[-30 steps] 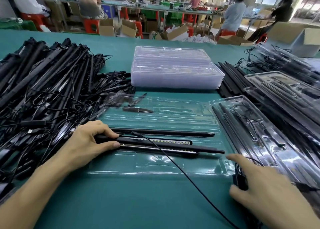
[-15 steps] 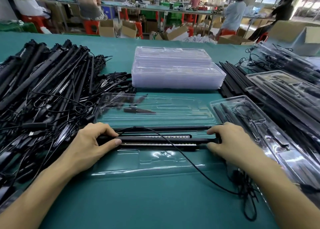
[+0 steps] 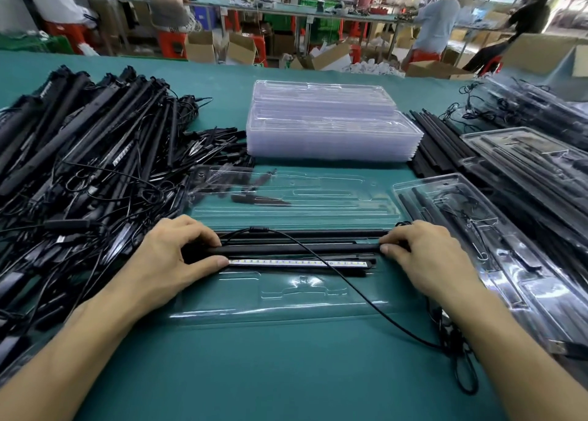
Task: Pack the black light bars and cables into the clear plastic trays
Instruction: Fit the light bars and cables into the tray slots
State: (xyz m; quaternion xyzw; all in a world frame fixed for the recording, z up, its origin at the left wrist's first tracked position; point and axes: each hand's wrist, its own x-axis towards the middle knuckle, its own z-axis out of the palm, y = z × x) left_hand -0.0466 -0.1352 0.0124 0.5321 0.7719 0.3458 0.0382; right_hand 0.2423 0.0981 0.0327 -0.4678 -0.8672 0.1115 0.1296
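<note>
Closest thing, down at 5 o'clock on the green table (image 3: 254,376), is the loose coil of cable (image 3: 450,334). It's thin and floppy, and it runs up across the tray to a plug sitting just past the bars. It looks like it'll snag on anything, so I'd take it by the coil, not drag it by the plug.

Next out, dead ahead, is the open clear tray (image 3: 286,309). It's thin moulded plastic, probably feather-light and slidey on that cloth. I reckon it shifts if you shove sideways, so press straight down into the slots.

Across the tray lies the light bar (image 3: 302,249). The left hand (image 3: 171,258) is at 9 o'clock, fingers curled over the bar's end and thumb on the near side. The right hand (image 3: 426,258) is doing the same at 3 o'clock, so both are gripping it. Just nearer sits a second bar (image 3: 296,263) with its white strip facing up.

The bars look stiff, light and smooth, so holding them by the two ends makes sense, and I'd keep fingers off the white strip. Can't tell whether the held bar is seated in its slot yet.

Further out at 12 o'clock is the tray's other half (image 3: 318,204), then a stack of empty trays (image 3: 331,134). There's a big tangled pile of bars (image 3: 82,166) at 10 o'clock and filled trays (image 3: 509,261) at 2 to 3 o'clock.
</note>
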